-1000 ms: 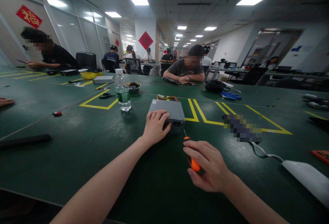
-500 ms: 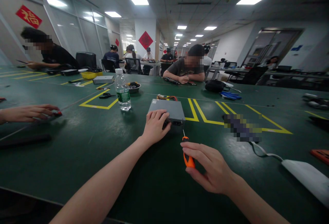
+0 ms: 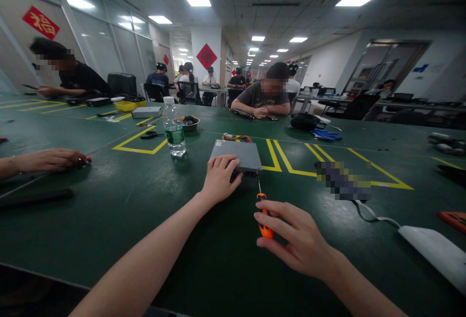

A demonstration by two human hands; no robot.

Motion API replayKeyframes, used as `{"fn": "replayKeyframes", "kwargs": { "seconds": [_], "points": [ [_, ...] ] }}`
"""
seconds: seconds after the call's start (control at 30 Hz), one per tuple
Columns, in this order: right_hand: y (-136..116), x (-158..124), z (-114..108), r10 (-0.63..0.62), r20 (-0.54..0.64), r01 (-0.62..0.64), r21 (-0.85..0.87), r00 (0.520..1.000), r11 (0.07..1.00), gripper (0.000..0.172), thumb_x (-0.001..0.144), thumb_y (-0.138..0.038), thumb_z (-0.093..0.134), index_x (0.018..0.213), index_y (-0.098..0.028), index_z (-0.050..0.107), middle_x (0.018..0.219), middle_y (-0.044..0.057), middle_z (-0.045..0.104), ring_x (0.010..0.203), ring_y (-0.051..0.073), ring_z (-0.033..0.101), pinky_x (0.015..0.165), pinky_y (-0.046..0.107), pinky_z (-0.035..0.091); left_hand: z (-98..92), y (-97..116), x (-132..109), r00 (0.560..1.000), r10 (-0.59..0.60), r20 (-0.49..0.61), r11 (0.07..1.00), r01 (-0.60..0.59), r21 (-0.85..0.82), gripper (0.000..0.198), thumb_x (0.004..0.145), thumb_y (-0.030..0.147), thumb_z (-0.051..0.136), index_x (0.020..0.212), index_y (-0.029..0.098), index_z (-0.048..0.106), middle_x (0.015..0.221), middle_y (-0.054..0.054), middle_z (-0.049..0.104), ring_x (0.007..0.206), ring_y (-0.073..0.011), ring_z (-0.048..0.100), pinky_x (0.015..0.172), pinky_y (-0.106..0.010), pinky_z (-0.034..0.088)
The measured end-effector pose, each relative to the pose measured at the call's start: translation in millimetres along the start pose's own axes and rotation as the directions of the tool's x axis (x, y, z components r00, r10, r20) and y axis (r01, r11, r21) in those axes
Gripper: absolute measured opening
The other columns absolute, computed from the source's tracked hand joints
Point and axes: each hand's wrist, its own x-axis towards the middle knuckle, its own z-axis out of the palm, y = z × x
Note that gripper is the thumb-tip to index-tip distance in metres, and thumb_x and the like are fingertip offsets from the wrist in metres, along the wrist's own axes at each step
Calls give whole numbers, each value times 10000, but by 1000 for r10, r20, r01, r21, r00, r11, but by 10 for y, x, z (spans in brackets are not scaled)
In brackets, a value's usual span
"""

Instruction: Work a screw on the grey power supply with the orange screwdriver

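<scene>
A grey metal power supply unit (image 3: 244,156) lies flat on the green table, with coloured wires (image 3: 236,137) at its far side. My left hand (image 3: 221,177) grips its near left part, fingers over the top and thumb at the front face. Between the fingers of my right hand (image 3: 291,234) is a screwdriver (image 3: 265,222) with an orange and black handle. Its thin shaft points up to the near right corner of the unit; whether the tip sits in a screw is too small to tell.
A water bottle (image 3: 175,132) stands left of the unit, with a metal bowl (image 3: 189,122) behind it. A co-worker's hand (image 3: 54,160) works at the far left. Blue gloves (image 3: 326,135) lie at the back right. A white cable (image 3: 378,218) reaches a white object (image 3: 433,254) on the right.
My right hand's fingers have shifted on the screwdriver handle, and the handle leans slightly more to the left. My left hand stays put on the unit. The co-worker's hand moved a little.
</scene>
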Motion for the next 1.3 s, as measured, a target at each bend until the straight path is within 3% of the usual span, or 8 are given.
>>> {"fn": "replayKeyframes", "kwargs": {
  "seconds": [0.27,0.47,0.7,0.83,0.97,1.13,1.3],
  "points": [
    [8,-49,51,47,-7,-47,49,999,998,301,881,-421,510,1013,-152,485,1044,135,609,880,205,617,674,305,515,-7,6,-2,1000,4,-7,1000,-4,-2,283,820,314,523,1093,240,522,1200,-48,536,1113,-227,450,958,-402,300],
    [-4,-28,16,-28,55,30,-26,998,999,299,906,-258,402,1174,-165,497,1123,146,555,884,203,598,679,320,503,-4,5,0,1000,2,2,1000,-2,7,291,822,320,520,1102,239,518,1210,-49,529,1117,-231,447,956,-401,300],
    [25,-49,54,-41,-101,39,-21,994,999,161,854,-221,504,998,-151,491,1032,147,619,713,171,613,584,296,498,-9,5,1,1000,0,-1,1000,0,0,284,825,318,514,1098,239,514,1213,-50,530,1129,-229,444,963,-399,296],
    [42,-67,51,23,-133,-22,8,991,1000,182,839,-265,517,985,-168,467,1000,124,629,828,198,631,651,308,530,-8,3,2,1000,1,0,1000,-1,2,287,821,318,521,1098,243,516,1211,-48,532,1126,-229,445,963,-404,297],
    [46,-56,13,-18,-63,17,-14,998,1000,290,862,-252,437,1127,-142,474,1074,147,581,924,219,602,686,321,526,-3,0,3,1000,-2,-4,1000,2,0,287,816,318,526,1093,243,519,1201,-49,537,1119,-229,451,954,-406,304],
    [61,-60,17,-62,-74,55,-97,995,994,261,866,-255,482,1098,-139,518,1057,159,587,748,186,602,607,315,496,-3,1,3,1000,2,-4,1000,-2,0,290,817,313,525,1097,240,516,1201,-48,537,1120,-229,451,958,-405,301],
    [49,-70,64,-34,-129,27,-56,991,998,147,853,-269,524,949,-158,511,987,130,635,737,177,629,591,280,502,-10,11,4,1000,-2,-6,1000,2,-10,287,816,303,526,1098,250,520,1198,-50,540,1121,-235,451,956,-415,301]
  ]
}}
